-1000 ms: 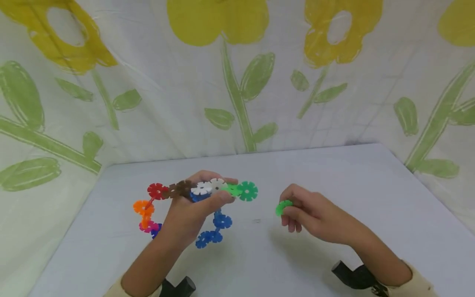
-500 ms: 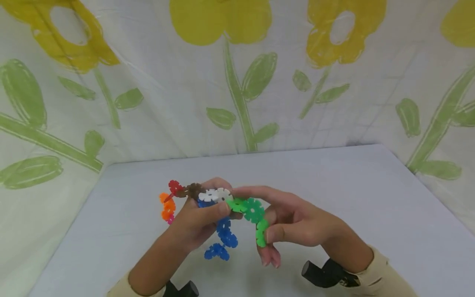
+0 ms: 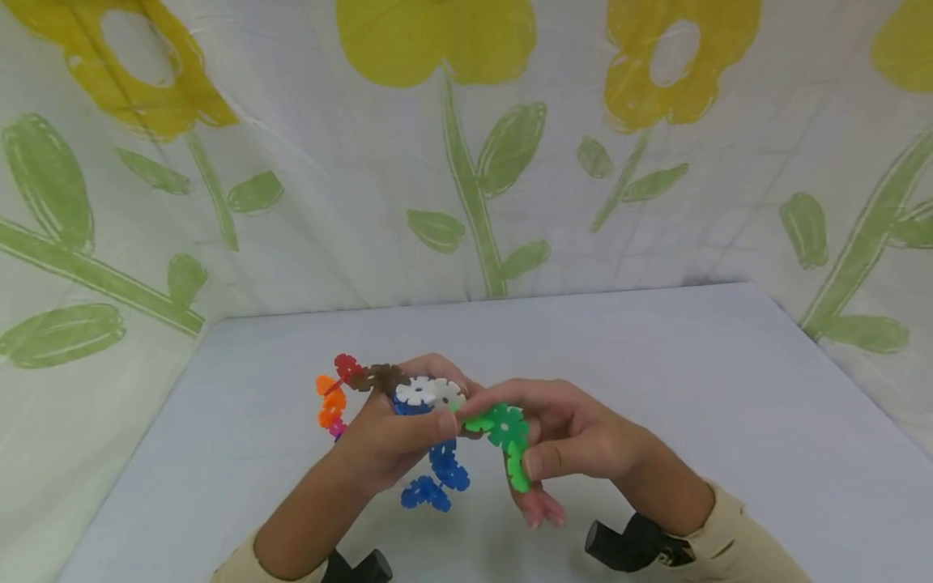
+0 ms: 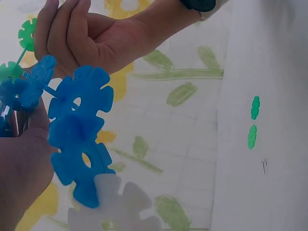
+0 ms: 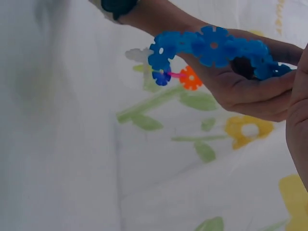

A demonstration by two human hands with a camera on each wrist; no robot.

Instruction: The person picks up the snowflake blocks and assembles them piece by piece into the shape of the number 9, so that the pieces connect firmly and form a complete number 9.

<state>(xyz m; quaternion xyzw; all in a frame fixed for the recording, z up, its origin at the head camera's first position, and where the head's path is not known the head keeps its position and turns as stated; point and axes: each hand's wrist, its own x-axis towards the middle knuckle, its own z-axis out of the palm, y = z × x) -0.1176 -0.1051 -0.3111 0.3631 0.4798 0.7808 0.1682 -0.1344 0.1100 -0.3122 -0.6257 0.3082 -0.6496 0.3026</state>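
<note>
A chain of notched flower-shaped plastic discs hangs in the air above the table. My left hand (image 3: pixel 382 441) grips it near the white discs (image 3: pixel 415 392). Toward the left run brown discs (image 3: pixel 382 376), red discs (image 3: pixel 348 367) and orange discs (image 3: pixel 333 405). Blue discs (image 3: pixel 449 468) dangle below that hand, and look large in the left wrist view. At the right end, a darker green disc (image 3: pixel 508 426) joins a light green disc (image 3: pixel 517 468). My right hand (image 3: pixel 590 437) pinches that light green disc, its index finger reaching toward my left thumb. Fingers hide part of the chain.
A white table (image 3: pixel 656 348) lies beneath both hands. Behind it hangs a pale cloth (image 3: pixel 328 202) printed with yellow flowers. Two loose green discs (image 4: pixel 255 108) lie on the white surface in the left wrist view. Black cameras (image 3: pixel 619 546) sit on both wrists.
My right hand has moved left with the light green disc, bringing it against the chain's green end. My left hand has shifted slightly right with the chain.
</note>
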